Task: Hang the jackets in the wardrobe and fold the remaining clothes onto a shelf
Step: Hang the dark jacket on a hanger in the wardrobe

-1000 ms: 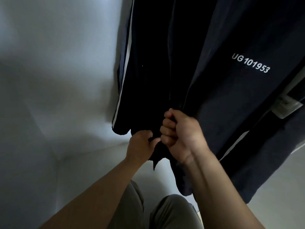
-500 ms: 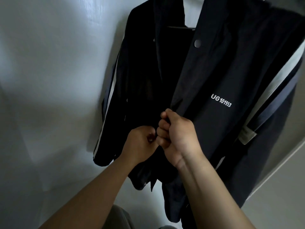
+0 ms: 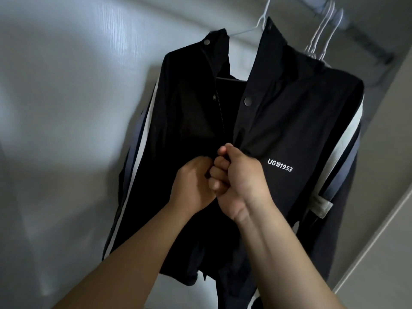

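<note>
A dark navy jacket [image 3: 289, 112] with white and grey sleeve stripes and white "UG101953" lettering hangs on a white wire hanger [image 3: 259, 21] inside the wardrobe. Its front is open above my hands, with snap buttons showing. My left hand [image 3: 191, 184] grips the left front edge at mid-chest height. My right hand [image 3: 238, 177] is curled round the right front edge, knuckles against the left hand. What the fingers pinch between them is hidden.
Several empty white wire hangers [image 3: 323, 30] hang on the rail [image 3: 365, 39] at the upper right. The pale wardrobe wall [image 3: 66, 108] runs along the left and behind the jacket. A light door frame edge [image 3: 383, 230] stands at the right.
Both hands have risen along the jacket front from near its hem to mid-chest, staying together. The view has tilted up, bringing the collar, hanger and rail into sight.
</note>
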The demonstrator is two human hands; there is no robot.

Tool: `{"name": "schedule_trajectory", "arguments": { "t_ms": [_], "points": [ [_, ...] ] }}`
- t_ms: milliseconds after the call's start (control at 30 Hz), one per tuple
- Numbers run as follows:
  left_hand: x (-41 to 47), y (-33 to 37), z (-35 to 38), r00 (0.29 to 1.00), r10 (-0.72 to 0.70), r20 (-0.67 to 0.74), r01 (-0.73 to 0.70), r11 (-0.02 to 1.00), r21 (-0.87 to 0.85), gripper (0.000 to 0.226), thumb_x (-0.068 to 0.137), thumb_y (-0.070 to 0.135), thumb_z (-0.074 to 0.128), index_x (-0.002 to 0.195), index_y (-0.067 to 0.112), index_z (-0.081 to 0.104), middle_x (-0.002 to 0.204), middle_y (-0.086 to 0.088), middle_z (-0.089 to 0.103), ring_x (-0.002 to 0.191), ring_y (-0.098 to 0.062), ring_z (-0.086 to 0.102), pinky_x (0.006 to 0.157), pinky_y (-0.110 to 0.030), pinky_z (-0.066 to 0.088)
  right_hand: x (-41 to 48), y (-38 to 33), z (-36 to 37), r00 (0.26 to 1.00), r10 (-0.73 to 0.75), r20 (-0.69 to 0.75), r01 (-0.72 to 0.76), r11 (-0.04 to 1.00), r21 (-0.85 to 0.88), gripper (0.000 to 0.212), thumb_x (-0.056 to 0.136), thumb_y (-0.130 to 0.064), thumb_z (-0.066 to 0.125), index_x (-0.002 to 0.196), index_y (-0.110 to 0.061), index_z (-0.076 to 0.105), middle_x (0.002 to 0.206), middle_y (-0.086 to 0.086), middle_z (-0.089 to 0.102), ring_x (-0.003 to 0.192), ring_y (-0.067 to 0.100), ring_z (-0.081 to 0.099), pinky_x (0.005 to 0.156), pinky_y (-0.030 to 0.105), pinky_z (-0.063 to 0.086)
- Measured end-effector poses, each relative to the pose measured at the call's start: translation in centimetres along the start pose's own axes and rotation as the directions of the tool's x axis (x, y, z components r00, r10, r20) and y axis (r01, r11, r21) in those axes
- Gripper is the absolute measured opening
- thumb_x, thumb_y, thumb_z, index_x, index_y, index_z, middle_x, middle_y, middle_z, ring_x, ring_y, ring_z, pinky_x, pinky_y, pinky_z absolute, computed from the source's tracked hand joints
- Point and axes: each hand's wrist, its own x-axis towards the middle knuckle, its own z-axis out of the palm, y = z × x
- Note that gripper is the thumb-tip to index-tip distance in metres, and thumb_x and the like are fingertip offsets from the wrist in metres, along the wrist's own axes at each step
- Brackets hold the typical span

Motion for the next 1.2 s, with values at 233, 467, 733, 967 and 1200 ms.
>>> {"name": "schedule_trajectory", "arguments": {
  "t_ms": [233,467,733,967,1200],
  "points": [
    [1.7,-0.1,-0.4,0.996,0.048,0.077,-0.051,0.998,0.035,0.036,0.09,0.022,0.065,0.06,0.006,0.053,0.06,-0.005,0.056,0.055,-0.022,0.054,0.053,-0.04,0.046,1.0,-6.4,2.4,0.999,0.009,0.043,-0.016,0.984,0.175,0.034,0.106,-0.021,0.041,0.073,-0.019,0.052,0.046,-0.01,0.036,0.035,0.005,0.023,0.03,0.02,0.02],
    [7.7,2.2,-1.9,0.994,0.103,0.022,-0.105,0.988,0.114,0.023,0.086,0.041,0.051,0.07,0.024,0.051,0.073,0.002,0.065,0.066,-0.022,0.063,0.049,-0.026,0.042,1.6,-5.9,1.7,0.998,-0.043,0.037,0.04,0.994,0.097,0.033,0.104,-0.02,0.046,0.072,-0.018,0.055,0.05,-0.008,0.035,0.038,0.007,0.022,0.032,0.021,0.019],
    [9.3,2.8,-1.9,0.98,0.187,0.067,-0.196,0.962,0.192,0.024,0.093,0.03,0.058,0.071,0.021,0.058,0.067,0.006,0.061,0.064,-0.016,0.063,0.05,-0.025,0.034,1.6,-7.8,2.0,1.0,-0.011,0.028,0.007,0.993,0.116,0.034,0.104,-0.019,0.043,0.072,-0.017,0.054,0.047,-0.008,0.035,0.035,0.007,0.022,0.031,0.02,0.019],
    [10.1,4.3,-2.5,0.984,0.11,0.14,-0.138,0.968,0.21,0.031,0.092,0.033,0.048,0.063,0.023,0.044,0.057,0.009,0.046,0.055,-0.015,0.053,0.048,-0.024,0.028,1.8,-10.6,3.4,0.991,-0.125,0.04,0.12,0.988,0.098,0.032,0.101,-0.012,0.041,0.071,-0.019,0.051,0.047,-0.008,0.035,0.035,0.007,0.021,0.031,0.02,0.018],
    [12.8,5.8,-4.2,0.979,0.203,-0.022,-0.2,0.974,0.108,0.021,0.091,0.023,0.057,0.071,0.021,0.052,0.072,-0.005,0.067,0.066,-0.029,0.063,0.056,-0.028,0.035,1.1,-12.1,3.9,0.989,-0.121,0.085,0.115,0.991,0.074,0.034,0.102,-0.012,0.041,0.07,-0.016,0.052,0.046,-0.008,0.034,0.035,0.008,0.02,0.033,0.02,0.016]
  ]
}}
